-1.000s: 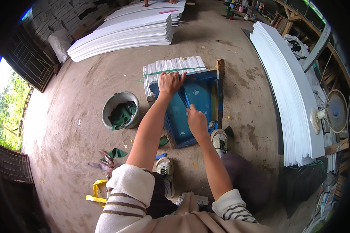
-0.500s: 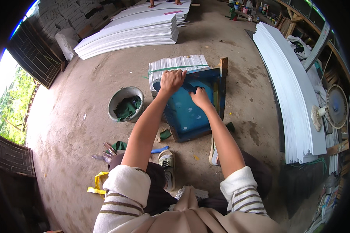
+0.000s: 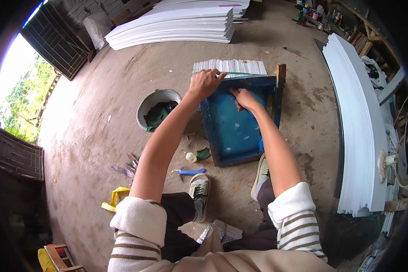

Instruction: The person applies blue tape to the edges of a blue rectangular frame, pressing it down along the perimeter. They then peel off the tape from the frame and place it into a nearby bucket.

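A blue-stained wooden frame with blue mesh (image 3: 233, 129), like a printing screen, lies tilted in front of me. It rests by a stack of white sheets (image 3: 231, 67) tied with green string. My left hand (image 3: 206, 84) is closed over the frame's far edge, near its left corner. Inside the frame, close to that far edge, my right hand (image 3: 245, 99) is curled low over the mesh; what its fingers hold, if anything, is hidden. Pale spots mark the mesh. To the left stands a grey bucket (image 3: 143, 113) with dark green cloth (image 3: 157, 117) in it.
Near my shoes lie a blue-handled tool (image 3: 191, 172), a small white bottle (image 3: 190, 157), a green scrap (image 3: 203, 154) and a yellow strap (image 3: 115, 198). Tall stacks of white sheets stand at the far left (image 3: 177, 29) and along the right (image 3: 360, 131), beside a fan (image 3: 387, 161).
My right hand has moved toward the frame's far edge; the dark blue thing under it no longer shows plainly. My left hand stays on the frame. Another person's hands have left the view.
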The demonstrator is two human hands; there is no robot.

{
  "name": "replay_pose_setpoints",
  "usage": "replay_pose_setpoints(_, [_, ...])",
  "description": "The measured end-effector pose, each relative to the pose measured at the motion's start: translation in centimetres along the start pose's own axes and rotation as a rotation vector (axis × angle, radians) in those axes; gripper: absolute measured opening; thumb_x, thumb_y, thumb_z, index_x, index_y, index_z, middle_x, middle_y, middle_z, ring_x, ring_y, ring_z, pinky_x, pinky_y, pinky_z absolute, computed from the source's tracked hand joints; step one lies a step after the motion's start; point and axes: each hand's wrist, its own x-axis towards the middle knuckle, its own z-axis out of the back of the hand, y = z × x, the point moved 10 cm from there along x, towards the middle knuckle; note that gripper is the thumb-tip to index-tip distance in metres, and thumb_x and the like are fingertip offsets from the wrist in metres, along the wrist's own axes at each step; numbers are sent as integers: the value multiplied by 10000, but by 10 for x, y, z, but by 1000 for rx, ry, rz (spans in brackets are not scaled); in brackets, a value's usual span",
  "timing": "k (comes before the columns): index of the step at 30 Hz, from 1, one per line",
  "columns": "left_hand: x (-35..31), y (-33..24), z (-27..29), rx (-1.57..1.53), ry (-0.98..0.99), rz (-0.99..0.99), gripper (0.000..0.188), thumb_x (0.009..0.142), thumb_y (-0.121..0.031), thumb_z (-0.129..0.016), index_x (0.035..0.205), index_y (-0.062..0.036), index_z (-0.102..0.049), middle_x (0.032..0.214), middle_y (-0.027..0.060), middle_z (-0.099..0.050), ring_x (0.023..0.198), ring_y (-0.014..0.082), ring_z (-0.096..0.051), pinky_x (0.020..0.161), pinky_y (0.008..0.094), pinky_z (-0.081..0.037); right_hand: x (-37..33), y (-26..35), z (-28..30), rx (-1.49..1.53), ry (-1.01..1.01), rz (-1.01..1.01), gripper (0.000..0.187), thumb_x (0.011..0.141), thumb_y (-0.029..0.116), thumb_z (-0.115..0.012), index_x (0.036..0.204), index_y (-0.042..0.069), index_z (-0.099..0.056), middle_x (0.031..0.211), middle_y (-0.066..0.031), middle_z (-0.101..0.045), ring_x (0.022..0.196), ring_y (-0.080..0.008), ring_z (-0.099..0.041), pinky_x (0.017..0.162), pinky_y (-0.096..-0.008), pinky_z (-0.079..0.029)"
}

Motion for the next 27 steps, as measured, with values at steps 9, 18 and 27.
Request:
replay_pose_setpoints(9, [9,33,-28,133,-419,51,459,936,-353,-439,639,-69,-641,649,122,-648,593,318,-636,621,416,-498,35,-19,-2,-83,-209,-87,526,978,377,-348,1224,-59,-509,1046,-268,-624,646,-361,-661,652,-414,-539])
replay_pose_setpoints(18, [22,32,-39,82,-408,57,443,924,-274,-422,600,-61,-635,642,152,-640,598,334,-626,692,423,-496,27,-3,5,-302,-411,-33,344,941,226,-421,961,-57,-615,984,-309,-618,941,-449,-601,826,-478,-484])
replay_pose_setpoints(27, [6,18,-21,174,-446,39,437,919,-260,-412,585,-79,-628,665,74,-663,600,258,-640,708,361,-482,-19,26,-4,-459,-534,193,318,940,213,-446,912,-55,-615,877,-293,-637,873,-445,-615,776,-488,-489])
